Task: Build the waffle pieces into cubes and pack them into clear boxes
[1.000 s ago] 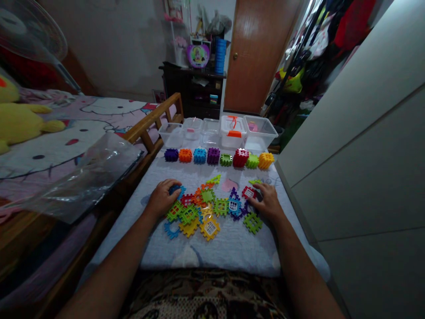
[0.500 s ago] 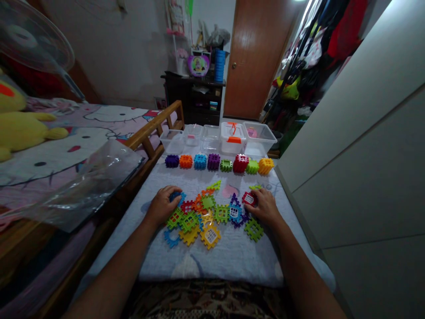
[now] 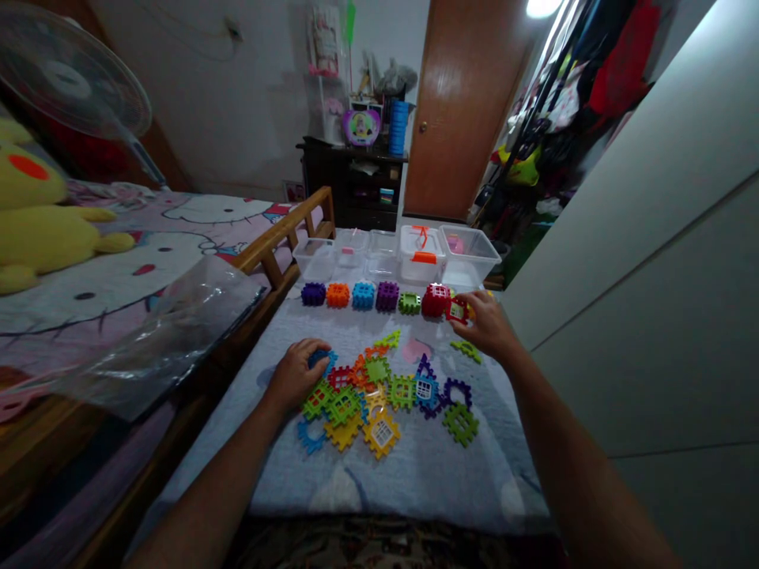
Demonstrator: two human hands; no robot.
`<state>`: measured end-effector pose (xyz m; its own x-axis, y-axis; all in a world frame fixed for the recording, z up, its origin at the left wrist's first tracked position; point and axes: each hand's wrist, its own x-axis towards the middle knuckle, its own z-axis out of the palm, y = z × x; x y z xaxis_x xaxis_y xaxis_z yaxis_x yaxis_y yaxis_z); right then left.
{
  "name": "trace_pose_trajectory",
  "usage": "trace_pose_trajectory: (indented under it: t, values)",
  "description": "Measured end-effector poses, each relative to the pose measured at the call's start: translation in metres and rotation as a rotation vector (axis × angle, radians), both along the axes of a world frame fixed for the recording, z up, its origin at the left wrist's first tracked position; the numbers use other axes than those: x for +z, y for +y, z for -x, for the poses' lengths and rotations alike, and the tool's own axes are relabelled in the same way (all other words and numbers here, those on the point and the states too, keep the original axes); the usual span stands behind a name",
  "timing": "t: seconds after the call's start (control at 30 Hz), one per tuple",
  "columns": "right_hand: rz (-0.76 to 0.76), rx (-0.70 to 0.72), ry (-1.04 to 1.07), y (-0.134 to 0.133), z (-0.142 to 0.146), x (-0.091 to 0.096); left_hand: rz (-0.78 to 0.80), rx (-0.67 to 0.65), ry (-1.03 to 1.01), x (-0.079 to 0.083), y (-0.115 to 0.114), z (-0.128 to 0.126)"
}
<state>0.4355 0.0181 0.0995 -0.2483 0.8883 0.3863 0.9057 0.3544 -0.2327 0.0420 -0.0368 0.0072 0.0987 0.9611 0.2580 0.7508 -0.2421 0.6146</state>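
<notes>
1. Hand on the right [image 3: 487, 322] pinches a red square piece [image 3: 456, 310]. It is at 1 o'clock from the middle of the heap [image 3: 378, 370], just beside the red stack [image 3: 437, 300]. I can't tell if the two touch.
2. Half a second ago, this hand was down by the heap, at 2 o'clock. Now it has gone up, and the red piece went with it. So the heap seems to be one piece smaller, and red is next to red. A lime triangle [image 3: 467, 351] and a purple frame [image 3: 457, 382], partly covered then, now show better.
3. Left hand [image 3: 300, 373] has stayed at 10 o'clock. It curls over a blue piece [image 3: 327, 363]; I can't tell if it squeezes.
4. The heap's pieces overlap on the tabletop [image 3: 415, 482], with a green piece [image 3: 461, 424] at 4 o'clock.
5. At 12 o'clock, small stacks make a row: dark blue [image 3: 313, 294], orange [image 3: 337, 295], light blue [image 3: 364, 295], purple [image 3: 387, 296], green [image 3: 409, 310], then red. The right hand hides most of what is past it.
6. Behind them are boxes. The big clear box [image 3: 483, 249] at 1 o'clock has a pink thing [image 3: 455, 243] in it. The lidded box [image 3: 418, 270] has orange parts; I can't see inside.
</notes>
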Motion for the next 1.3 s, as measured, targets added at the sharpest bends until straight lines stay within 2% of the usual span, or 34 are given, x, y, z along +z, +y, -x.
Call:
trace_pose_trajectory:
  t: [0.07,0.17,0.3,0.6,0.77,0.9,0.97,1.0,1.1,1.2,1.3]
  values:
    - [0.017,-0.024,-0.028,0.024,0.003,0.009,-0.001,0.000,-0.006,0.000,0.000,0.000]
    - [0.108,-0.072,-0.078,0.055,0.009,0.012,-0.001,0.004,-0.013,0.000,-0.001,0.001]
    - [0.214,-0.101,-0.145,0.079,0.014,0.013,0.011,0.000,-0.013,0.000,-0.001,0.002]
    - [0.310,-0.065,-0.220,0.089,0.015,0.013,0.022,0.006,-0.028,0.001,-0.001,0.001]
    - [0.217,-0.041,-0.134,0.087,0.010,0.012,0.028,0.018,-0.022,0.002,-0.001,0.000]
    - [0.113,0.040,-0.003,0.058,-0.001,0.018,0.019,0.020,-0.014,0.002,-0.001,0.001]
    - [0.150,0.101,0.057,0.029,-0.004,0.018,0.015,0.012,-0.002,0.002,-0.001,0.001]
    - [0.217,0.143,0.074,0.012,-0.003,0.016,0.017,0.006,0.005,0.002,0.000,0.001]
    - [0.416,0.269,0.079,-0.040,0.008,0.002,0.025,0.000,0.018,0.002,0.000,0.001]
    - [0.463,0.326,0.053,-0.081,0.027,-0.018,0.022,0.005,0.020,0.002,0.000,0.000]
    - [0.460,0.317,0.017,-0.098,0.043,-0.034,0.021,0.005,0.018,0.003,-0.001,0.000]
